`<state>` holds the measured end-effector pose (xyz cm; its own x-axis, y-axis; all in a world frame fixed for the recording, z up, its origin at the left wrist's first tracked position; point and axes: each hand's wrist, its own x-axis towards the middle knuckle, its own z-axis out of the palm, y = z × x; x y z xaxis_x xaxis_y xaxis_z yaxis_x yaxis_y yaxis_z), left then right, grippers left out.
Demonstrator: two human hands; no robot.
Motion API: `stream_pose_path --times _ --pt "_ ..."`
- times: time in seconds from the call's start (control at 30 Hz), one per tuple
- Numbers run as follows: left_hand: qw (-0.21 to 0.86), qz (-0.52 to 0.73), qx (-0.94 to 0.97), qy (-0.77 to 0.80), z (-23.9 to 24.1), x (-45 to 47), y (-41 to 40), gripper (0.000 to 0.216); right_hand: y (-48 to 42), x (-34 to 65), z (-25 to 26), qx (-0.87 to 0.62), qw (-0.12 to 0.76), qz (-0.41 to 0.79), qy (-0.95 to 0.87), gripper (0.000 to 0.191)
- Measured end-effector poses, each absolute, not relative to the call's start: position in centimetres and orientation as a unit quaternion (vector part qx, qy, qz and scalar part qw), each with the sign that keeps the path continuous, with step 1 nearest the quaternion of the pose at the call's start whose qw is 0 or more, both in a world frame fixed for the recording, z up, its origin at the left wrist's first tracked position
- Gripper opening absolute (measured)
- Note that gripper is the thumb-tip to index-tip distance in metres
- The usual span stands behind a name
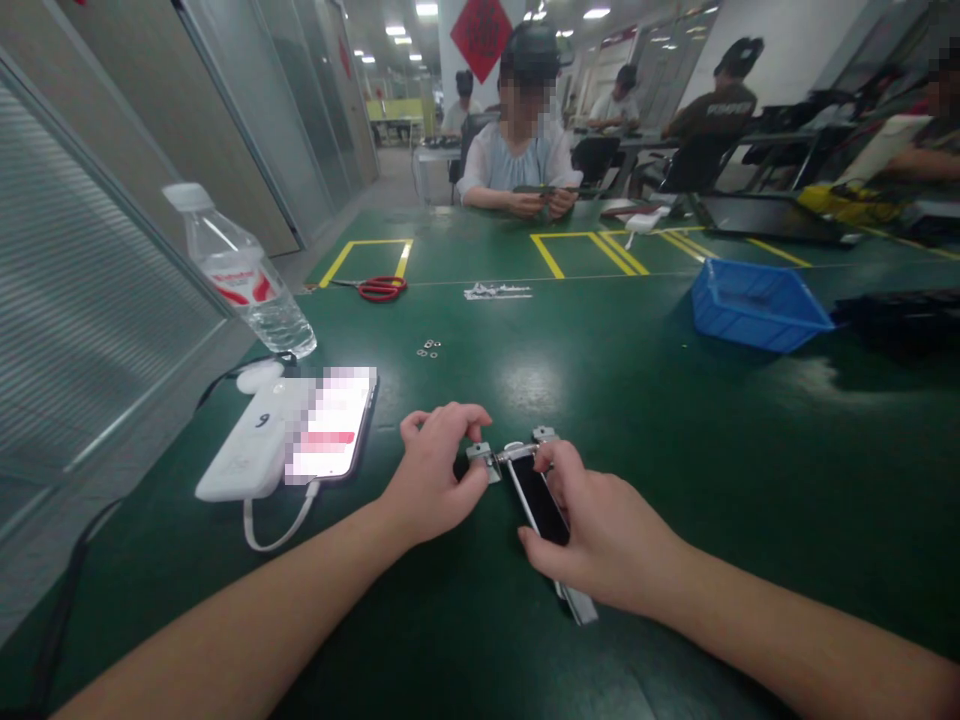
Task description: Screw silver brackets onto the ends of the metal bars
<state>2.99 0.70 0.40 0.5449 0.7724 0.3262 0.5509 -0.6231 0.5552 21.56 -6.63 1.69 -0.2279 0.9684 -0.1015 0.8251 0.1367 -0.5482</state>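
A narrow metal assembly with a dark, glossy middle strip (541, 497) and silvery edges lies slanted on the green table (720, 480). Its exact kind cannot be told. At its far end a small metal bracket (482, 458) sticks out on the left, and a second bracket (545, 434) on the right. My left hand (442, 470) has its thumb and bent fingers around the left bracket. Over the right side of the strip, my right hand (600, 520) grips the assembly, thumb on the near left and fingers near the far end, hiding part of it.
Left are a water bottle (244, 275), a white power bank (259, 440) and a cabled phone (334, 425). Beyond lie several small metal pieces (429, 349), red-handled scissors (382, 289) and thin silvery parts (496, 292). A blue bin (757, 305) stands right; a person (517, 150) sits opposite.
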Motion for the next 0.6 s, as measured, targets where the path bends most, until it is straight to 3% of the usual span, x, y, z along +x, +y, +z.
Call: stream_pose_path --times 0.13,0.37,0.6 --pt "0.194 0.319 0.826 0.422 0.3 2.7 1.0 0.03 -5.8 22.8 1.7 -0.604 0.207 0.214 -0.739 0.028" --pt "0.183 0.332 0.816 0.437 0.0 2.4 1.4 0.029 -6.2 29.9 4.9 -0.664 0.324 0.094 -0.668 0.038" --pt "0.186 0.28 0.85 0.406 0.5 2.9 1.0 0.027 -10.0 43.7 4.6 -0.854 0.269 -0.002 -0.445 0.059"
